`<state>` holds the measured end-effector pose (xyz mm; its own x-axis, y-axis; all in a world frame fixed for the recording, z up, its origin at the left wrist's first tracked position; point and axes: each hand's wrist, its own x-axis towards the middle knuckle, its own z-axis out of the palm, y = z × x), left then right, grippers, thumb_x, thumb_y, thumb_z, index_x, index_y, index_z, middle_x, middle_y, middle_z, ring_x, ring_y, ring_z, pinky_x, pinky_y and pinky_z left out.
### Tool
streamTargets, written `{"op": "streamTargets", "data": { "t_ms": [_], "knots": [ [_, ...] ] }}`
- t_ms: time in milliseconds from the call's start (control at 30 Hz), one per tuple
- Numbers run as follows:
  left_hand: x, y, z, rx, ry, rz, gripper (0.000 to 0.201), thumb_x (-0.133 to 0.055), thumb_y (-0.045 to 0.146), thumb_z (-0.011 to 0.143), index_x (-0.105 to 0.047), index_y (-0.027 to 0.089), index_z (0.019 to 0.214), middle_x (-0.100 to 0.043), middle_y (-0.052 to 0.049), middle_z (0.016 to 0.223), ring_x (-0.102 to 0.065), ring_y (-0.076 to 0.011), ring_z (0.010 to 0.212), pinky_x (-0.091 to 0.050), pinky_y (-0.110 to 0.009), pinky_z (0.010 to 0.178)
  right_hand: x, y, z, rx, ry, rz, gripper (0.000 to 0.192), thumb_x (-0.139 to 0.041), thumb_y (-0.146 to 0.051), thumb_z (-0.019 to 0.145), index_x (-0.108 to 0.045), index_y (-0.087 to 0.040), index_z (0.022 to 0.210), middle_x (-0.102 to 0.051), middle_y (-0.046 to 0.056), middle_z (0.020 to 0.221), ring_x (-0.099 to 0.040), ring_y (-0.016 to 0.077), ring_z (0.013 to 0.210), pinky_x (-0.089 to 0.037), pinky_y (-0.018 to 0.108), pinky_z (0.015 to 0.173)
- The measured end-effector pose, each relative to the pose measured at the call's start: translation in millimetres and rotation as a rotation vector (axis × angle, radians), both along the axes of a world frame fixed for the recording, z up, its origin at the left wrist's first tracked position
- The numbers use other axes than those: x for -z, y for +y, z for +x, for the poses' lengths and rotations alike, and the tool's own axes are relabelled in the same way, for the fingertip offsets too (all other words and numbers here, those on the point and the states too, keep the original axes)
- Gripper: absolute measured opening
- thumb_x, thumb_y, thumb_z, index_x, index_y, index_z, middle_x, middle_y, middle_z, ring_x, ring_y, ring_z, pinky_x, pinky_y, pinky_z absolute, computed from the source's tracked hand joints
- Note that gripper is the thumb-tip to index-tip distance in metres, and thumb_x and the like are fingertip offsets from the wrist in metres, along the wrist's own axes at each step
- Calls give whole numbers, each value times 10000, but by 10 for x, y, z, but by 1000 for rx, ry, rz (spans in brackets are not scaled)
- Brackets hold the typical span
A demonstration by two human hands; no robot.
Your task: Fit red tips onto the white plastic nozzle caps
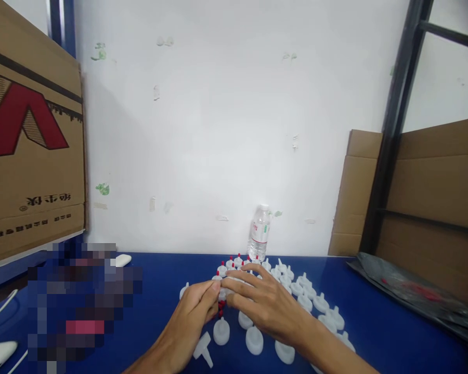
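While both hands meet | left hand, right hand | over white caps

white spouted caps, upright, clustered on table

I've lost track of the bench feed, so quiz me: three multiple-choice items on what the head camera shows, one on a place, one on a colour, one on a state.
1. Where does the water bottle stand?
A. behind the white caps, by the wall
B. on the cardboard box
C. in the left hand

2. What colour is the table?
A. green
B. blue
C. grey

3. How is the water bottle?
A. lying flat
B. upright
C. crushed

Answers:
1 A, it stands past the caps at the table's far edge.
2 B, bare surface around the left hand and right hand is blue.
3 B, its cap points up.
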<state>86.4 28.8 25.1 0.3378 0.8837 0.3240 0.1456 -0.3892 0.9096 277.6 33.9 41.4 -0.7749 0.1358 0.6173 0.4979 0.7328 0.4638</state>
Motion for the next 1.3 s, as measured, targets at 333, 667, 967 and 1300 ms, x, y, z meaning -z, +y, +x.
{"op": "streamTargets", "data": {
  "t_ms": [333,667,967,1300],
  "knots": [
    [63,91,-155,-203,415,529,417,-307,391,1042,-476,219,702,-497,5,669,-405,-182,645,-310,-305,622,42,39,-32,-35,22,56,264,-396,-59,1018,-634,-172,1005,-738,82,1105,-653,187,1113,-547,311,910],
    [50,47,-111,-165,418,404,421,-300,430,1045,-496,222,735,-543,15,716,-467,-182,669,-320,-300,656,45,98,-6,-96,-29,24,243,-430,-47,1001,-617,-180,924,-725,68,1085,-663,164,1048,-547,296,915],
    [89,220,-307,-328,383,241,488,-234,581,1009,-322,235,676,-374,49,629,-342,-157,603,-255,-287,591,21,485,552,431,260,-302,252,-456,-258,1037,-593,-218,1244,-672,110,1218,-662,258,1071,-556,443,893],
    [142,261,-316,-266,641,414,338,-350,320,1025,-681,255,1046,-645,-38,994,-594,-237,957,-440,-359,833,287,656,750,502,59,-606,434,-280,-333,1067,-572,-223,1370,-647,126,1340,-561,276,1285,-310,577,1125]
  ]
}}
